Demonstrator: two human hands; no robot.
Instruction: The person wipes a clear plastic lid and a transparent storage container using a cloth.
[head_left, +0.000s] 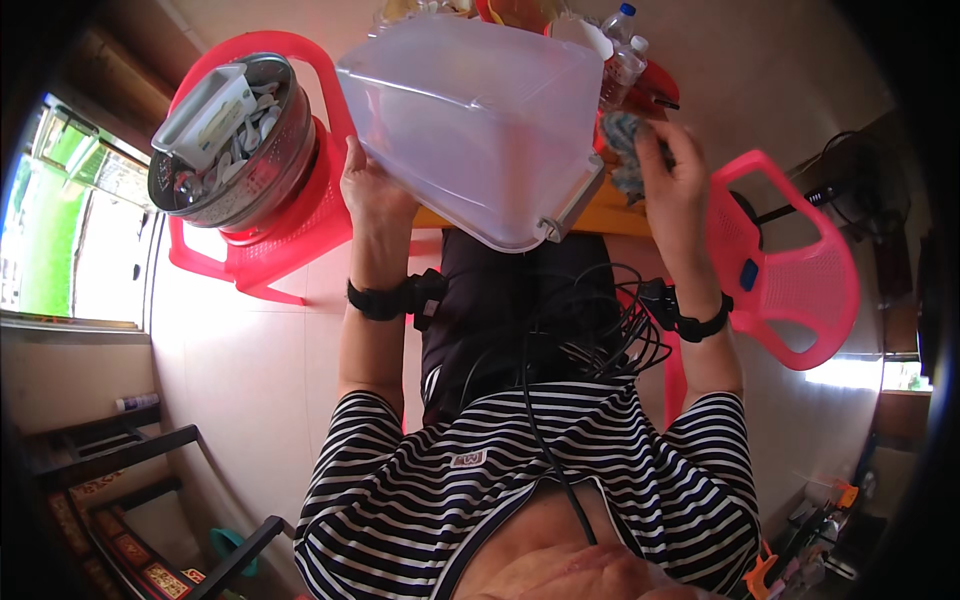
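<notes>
A translucent plastic storage box is tilted up before me, over the edge of a yellow-orange table. My left hand grips the box along its left side, with some fingers hidden behind it. A grey latch handle sits at the box's lower right corner. My right hand pinches a crumpled blue-grey cloth just right of the box. Whether the cloth touches the box wall cannot be made out. Both wrists wear black straps with small devices.
On the left, a pink plastic chair bears a perforated metal strainer with several spoons and a white plastic holder. Plastic bottles stand behind the box. Black cables loop over my lap. Another pink chair stands right.
</notes>
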